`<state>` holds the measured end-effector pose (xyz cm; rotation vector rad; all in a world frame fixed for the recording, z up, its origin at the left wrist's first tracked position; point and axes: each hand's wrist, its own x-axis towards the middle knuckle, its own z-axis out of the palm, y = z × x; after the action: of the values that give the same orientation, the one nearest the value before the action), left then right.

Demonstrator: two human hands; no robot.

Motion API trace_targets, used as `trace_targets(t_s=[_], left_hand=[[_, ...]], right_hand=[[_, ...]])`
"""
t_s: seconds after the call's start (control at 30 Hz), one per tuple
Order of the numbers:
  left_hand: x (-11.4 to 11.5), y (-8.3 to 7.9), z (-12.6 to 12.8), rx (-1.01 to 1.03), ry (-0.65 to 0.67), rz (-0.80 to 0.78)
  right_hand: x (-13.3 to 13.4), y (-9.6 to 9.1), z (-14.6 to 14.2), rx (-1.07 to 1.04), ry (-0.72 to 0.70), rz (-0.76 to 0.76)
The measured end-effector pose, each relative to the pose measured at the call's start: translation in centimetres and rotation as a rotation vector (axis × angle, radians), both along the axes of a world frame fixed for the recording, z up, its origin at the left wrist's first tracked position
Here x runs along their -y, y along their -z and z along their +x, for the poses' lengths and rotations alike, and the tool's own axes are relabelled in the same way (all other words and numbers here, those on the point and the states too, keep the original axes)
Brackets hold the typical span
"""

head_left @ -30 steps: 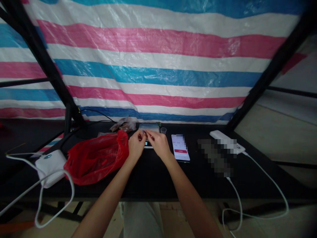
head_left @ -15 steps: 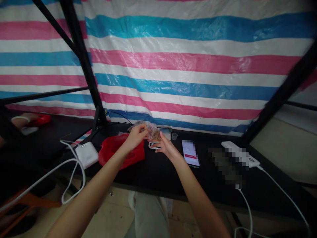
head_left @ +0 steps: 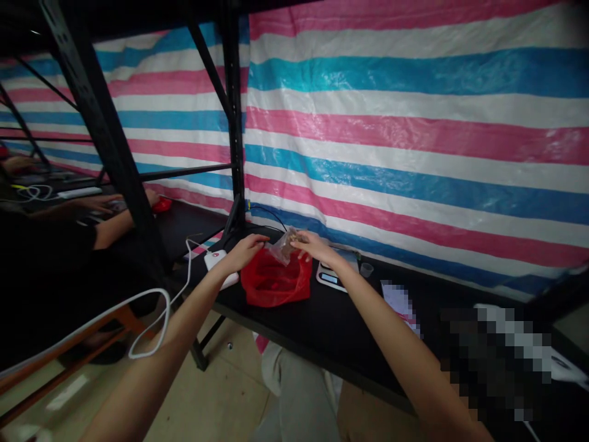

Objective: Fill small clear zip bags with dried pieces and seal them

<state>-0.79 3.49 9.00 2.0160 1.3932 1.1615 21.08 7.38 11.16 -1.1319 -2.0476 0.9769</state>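
My right hand (head_left: pixel 315 247) grips a small clear plastic bag (head_left: pixel 286 247) with brownish contents that I cannot make out. That bag hangs over the opening of a red plastic bag (head_left: pixel 276 294) lying on the black table. At the upper left rim of the red bag, my left hand (head_left: pixel 248 250) is closed, thumb and fingers pinched together on the edge. A white digital scale (head_left: pixel 332 280) with a lit display sits just right of the red bag, partly hidden by my right wrist.
A small clear cup (head_left: pixel 367 269) and a partly blurred phone (head_left: pixel 399 301) are to the right. Left of the red bag lies a white power bank (head_left: pixel 214 260) with a white cable (head_left: pixel 188 270). Black shelf posts (head_left: pixel 234 123) rise behind. Another person's arm (head_left: pixel 115 227) reaches in from the left.
My right hand has carried the clear bag left from above the scale to over the red bag. My left hand has left the clear bag for the red rim. The view has turned left.
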Motion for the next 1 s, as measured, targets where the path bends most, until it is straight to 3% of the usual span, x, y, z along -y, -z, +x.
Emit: trace_targets(t_s=[0.1, 0.17, 0.3, 0.5, 0.7, 1.0], left_hand=[[-0.4, 0.5, 0.3, 0.056, 0.054, -0.005], [-0.8, 0.7, 1.0, 0.060, 0.094, 0.032], [-1.2, 1.1, 1.6, 0.014, 0.038, 0.091], [-0.9, 1.4, 1.5, -0.018, -0.062, 0.105], [-0.9, 1.5, 2.0, -0.059, -0.052, 0.112], [-0.9, 1.7, 2.0, -0.142, -0.188, 0.155]], right_hand=[[-0.2, -0.6, -1.1, 0.260, 0.011, 0.351], [-0.1, -0.7, -1.6, 0.363, -0.024, 0.468], [0.0, -0.5, -1.9, 0.444, -0.091, 0.512], [-0.1, 0.1, -1.0, 0.318, -0.092, 0.469], [0.9, 0.5, -0.3, 0.297, 0.119, 0.582], [1.6, 1.5, -0.3, 0.258, 0.195, 0.628]])
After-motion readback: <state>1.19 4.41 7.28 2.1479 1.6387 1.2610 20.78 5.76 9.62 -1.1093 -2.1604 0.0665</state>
